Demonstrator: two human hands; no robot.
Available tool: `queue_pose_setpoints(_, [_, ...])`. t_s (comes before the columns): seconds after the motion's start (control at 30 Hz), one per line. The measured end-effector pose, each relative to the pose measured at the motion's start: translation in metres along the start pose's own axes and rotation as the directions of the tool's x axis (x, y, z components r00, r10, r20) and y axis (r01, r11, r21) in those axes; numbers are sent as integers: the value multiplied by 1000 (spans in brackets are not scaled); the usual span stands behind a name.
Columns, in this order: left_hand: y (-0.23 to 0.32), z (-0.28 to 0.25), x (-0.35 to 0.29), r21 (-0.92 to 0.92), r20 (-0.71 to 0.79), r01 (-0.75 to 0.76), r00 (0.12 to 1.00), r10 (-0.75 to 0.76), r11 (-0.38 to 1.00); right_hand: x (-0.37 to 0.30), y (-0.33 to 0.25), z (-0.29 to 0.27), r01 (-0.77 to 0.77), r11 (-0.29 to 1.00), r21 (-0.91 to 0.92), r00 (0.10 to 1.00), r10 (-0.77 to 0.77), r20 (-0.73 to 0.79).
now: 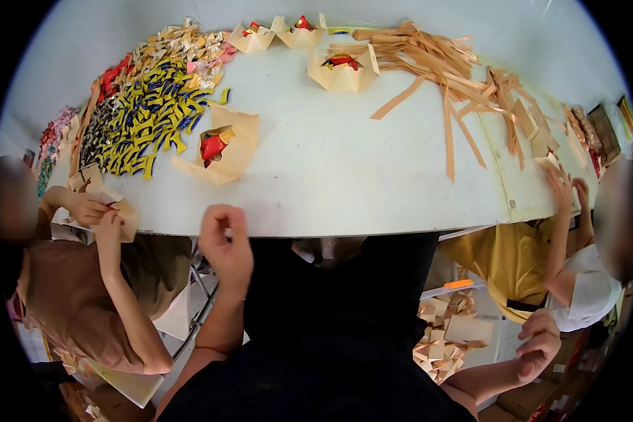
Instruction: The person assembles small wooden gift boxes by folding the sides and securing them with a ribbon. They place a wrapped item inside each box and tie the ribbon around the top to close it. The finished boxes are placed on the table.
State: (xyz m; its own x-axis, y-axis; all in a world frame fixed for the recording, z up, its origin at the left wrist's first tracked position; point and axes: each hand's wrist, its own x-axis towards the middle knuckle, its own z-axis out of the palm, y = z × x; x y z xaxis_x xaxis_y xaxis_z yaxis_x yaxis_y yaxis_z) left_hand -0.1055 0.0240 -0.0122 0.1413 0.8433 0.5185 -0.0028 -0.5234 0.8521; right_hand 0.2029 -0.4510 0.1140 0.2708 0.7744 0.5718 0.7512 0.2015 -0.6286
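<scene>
My left hand [226, 243] is raised at the table's front edge, fingers curled in towards the thumb around a small gap. Nothing shows in it. Just beyond it on the table lies an unfolded cream paper box [239, 151] with a red-wrapped candy [214, 146] and other pieces inside. Off to the right, my right hand [539, 346] hangs beside my body, away from the table. Its fingers are loosely bent and apart, with nothing seen in them. A bin of folded cream boxes and ribbons [449, 330] stands between that hand and my body.
Yellow-and-blue wrapped candies [148, 116] heap up at the table's left. Brown ribbons [429, 60] lie at the back right. Another filled cream box [344, 74] and two more [252, 36] stand at the back. Co-workers sit left [84, 302] and right [577, 274], handling boxes.
</scene>
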Motion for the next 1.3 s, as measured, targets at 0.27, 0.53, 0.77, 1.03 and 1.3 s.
queue_pose_setpoints(0.27, [-36, -17, 84, 263, -72, 376, 926, -370, 889, 159, -40, 155, 406, 911, 70, 909, -411, 66])
queue_pose_setpoints(0.53, [-41, 16, 66, 406, 30, 281, 947, -320, 870, 221, -83, 162, 659, 700, 276, 625, -714, 316])
queue_pose_setpoints(0.77, [-4, 28, 52, 373, 300, 255, 877, -376, 892, 237, -1, 210, 564, 822, -80, 826, -561, 63])
queue_pose_setpoints(1.03, [4, 51, 62, 205, 306, 98, 939, -159, 974, 237, 91, 238, 481, 871, -105, 825, -408, 390])
queue_pose_setpoints(1.3, [13, 80, 53, -88, 619, 111, 785, -33, 990, 249, 109, 268, 435, 900, -18, 867, -414, 278])
